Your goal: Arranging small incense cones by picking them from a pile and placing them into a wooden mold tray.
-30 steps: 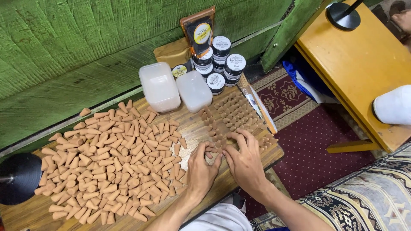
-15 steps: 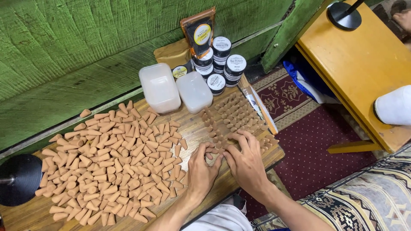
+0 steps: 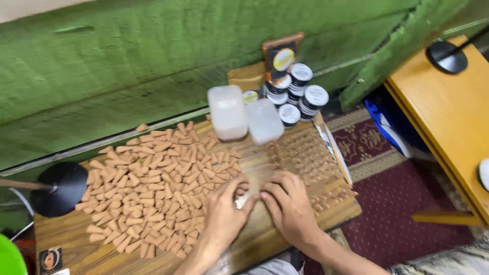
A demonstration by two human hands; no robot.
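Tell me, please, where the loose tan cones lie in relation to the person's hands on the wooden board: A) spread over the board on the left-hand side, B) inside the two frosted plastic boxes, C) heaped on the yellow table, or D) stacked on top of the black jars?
A: the cones lie scattered flat over the wooden board beside the left hand, while the right hand rests near the boxes and jars.

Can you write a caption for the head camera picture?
Two hands, left hand and right hand, meet over a wooden board beside a spread of tan cones.
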